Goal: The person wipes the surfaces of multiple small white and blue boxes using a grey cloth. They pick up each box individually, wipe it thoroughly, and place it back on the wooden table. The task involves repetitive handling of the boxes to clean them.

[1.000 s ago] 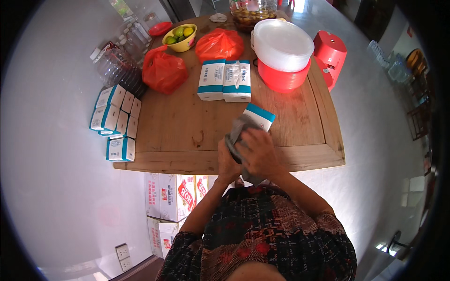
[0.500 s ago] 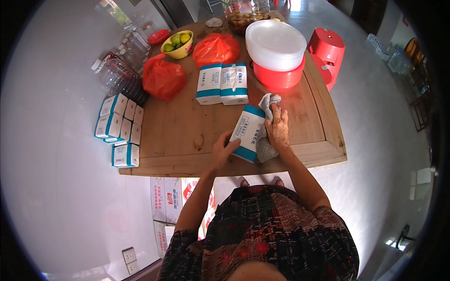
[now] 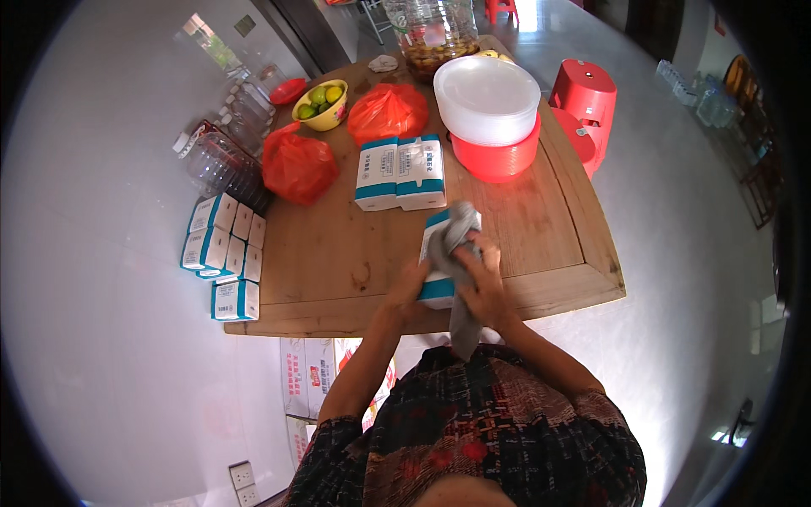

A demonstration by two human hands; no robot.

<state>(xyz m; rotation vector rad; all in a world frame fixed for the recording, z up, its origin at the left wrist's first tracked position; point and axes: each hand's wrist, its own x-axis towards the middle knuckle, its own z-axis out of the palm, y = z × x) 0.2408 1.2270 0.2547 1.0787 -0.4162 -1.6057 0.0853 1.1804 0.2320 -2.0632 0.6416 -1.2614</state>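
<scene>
Near the table's front edge lies a white and teal tissue pack (image 3: pixel 437 289), partly covered by hands and cloth. My left hand (image 3: pixel 410 284) holds it along its left side, with the fingers partly hidden. My right hand (image 3: pixel 483 283) is closed on a grey cloth (image 3: pixel 463 325), bunched over the top of the pack, with one end hanging down past the table edge. Just beyond, two more tissue packs (image 3: pixel 399 173) lie side by side.
The wooden table (image 3: pixel 338 262) also bears red plastic bags (image 3: pixel 300 165), a yellow bowl of green and yellow fruit (image 3: pixel 321 106), stacked red and clear plastic tubs (image 3: pixel 494 152) and a large jar (image 3: pixel 431 42). Several tissue packs (image 3: pixel 224 237) are stacked by the wall. Red stools (image 3: pixel 585 106) stand at right.
My right hand has brought the cloth from beside the pack to over its top. The pack has turned straighter. My left hand has shifted to its left side.
</scene>
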